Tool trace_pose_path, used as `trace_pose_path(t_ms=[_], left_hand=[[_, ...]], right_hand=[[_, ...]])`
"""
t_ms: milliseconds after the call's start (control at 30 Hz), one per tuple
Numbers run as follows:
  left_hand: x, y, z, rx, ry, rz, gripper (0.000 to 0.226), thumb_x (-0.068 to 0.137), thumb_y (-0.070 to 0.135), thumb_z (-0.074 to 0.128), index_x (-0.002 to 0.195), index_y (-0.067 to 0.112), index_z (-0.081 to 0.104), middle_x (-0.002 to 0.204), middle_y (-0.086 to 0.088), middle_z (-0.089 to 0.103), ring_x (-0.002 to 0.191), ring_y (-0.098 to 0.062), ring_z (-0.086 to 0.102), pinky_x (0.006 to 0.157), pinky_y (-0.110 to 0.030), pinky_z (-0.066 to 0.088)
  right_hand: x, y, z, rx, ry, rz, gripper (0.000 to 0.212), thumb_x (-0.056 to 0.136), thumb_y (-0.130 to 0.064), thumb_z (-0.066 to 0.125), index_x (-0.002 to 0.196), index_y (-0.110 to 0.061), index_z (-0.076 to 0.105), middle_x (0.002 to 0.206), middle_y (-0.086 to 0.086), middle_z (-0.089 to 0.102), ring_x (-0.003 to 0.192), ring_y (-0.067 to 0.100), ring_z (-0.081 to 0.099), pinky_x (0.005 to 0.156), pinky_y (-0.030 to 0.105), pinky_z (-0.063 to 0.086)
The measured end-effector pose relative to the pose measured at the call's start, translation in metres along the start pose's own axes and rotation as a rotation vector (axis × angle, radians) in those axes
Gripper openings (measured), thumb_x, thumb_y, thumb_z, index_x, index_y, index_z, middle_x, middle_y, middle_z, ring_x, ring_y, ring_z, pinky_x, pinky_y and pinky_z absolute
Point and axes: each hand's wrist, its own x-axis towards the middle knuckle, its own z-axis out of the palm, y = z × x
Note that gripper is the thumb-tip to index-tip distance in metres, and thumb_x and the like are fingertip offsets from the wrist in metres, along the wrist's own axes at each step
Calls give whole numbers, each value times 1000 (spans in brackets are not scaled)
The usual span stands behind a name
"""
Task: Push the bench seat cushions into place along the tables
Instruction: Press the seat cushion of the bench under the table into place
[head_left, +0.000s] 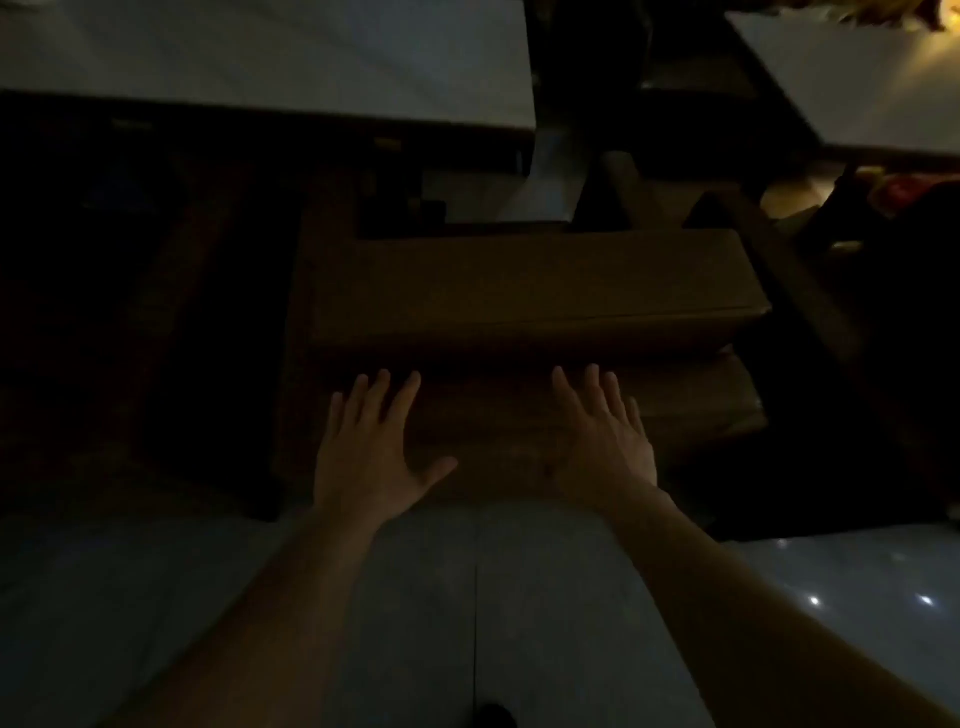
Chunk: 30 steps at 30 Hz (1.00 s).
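Brown cushion (535, 291) long axis left-right, parallel to table (260, 57).

The person's left hand (370, 451) and right hand (597, 441) are bare, with no rings, gloves or watch showing in the dim light. Both forearms are uncovered up to the frame's lower edge; no sleeve reaches into view. Fingernails look short and plain.

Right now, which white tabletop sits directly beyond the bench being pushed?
The big left tabletop, straight past the brown bench; the other tabletop sits off to the right.
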Motion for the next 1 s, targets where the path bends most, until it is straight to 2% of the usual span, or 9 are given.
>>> trace_pose_path(t_ms=[100,233,367,433,567,633,767,1000], left_hand=[[21,3,23,29,22,-1,105,73,87,41,155,35,2,164,-6,11,150,-28,1,121,-49,4],[37,4,50,48,16,-38,101,79,75,52,155,33,0,164,-4,6,150,-27,-3,121,-47,2],[38,2,69,85,84,-69,104,80,68,57,155,33,-5,165,-3,-2,150,-28,-10,121,-50,3],[38,2,74,97,111,-74,104,80,67,59,155,31,-2,165,-4,3,150,-29,-7,121,-52,6],[40,1,73,116,130,-79,99,77,62,67,155,30,15,160,-4,22,149,-31,9,119,-52,16],[40,1,72,112,141,-81,96,77,61,67,154,31,18,159,-3,25,148,-30,12,119,-51,17],[41,0,72,104,148,-65,93,79,60,66,153,31,18,159,-2,25,148,-30,13,119,-50,16],[43,-6,75,39,173,-56,93,72,53,76,150,28,33,153,-4,39,145,-32,24,116,-51,26]], right_hand=[[28,21,19,-79,-24,4,113,82,-65,63,152,-36,-22,163,10,-22,149,32,-22,123,52,3],[58,39,39,-81,10,-17,111,83,-68,61,154,-35,-18,164,12,-19,149,33,-21,124,51,4],[72,47,55,-107,74,-41,113,81,-73,58,153,-34,-20,163,14,-22,148,35,-23,123,53,0],[72,48,65,-125,149,-57,112,80,-77,53,155,-32,-17,164,16,-17,149,36,-19,122,53,-2],[72,50,75,-107,253,-67,107,79,-76,57,158,-29,3,164,21,5,152,38,-2,122,57,9],[71,48,76,-103,250,-62,104,79,-73,58,158,-28,7,164,22,9,152,38,0,121,57,11],[71,44,74,-129,220,-35,101,82,-76,49,158,-29,4,164,20,5,152,36,-4,122,55,8],[69,38,73,-162,184,6,98,79,-79,29,158,-31,-4,165,18,1,152,35,-7,123,54,7]])
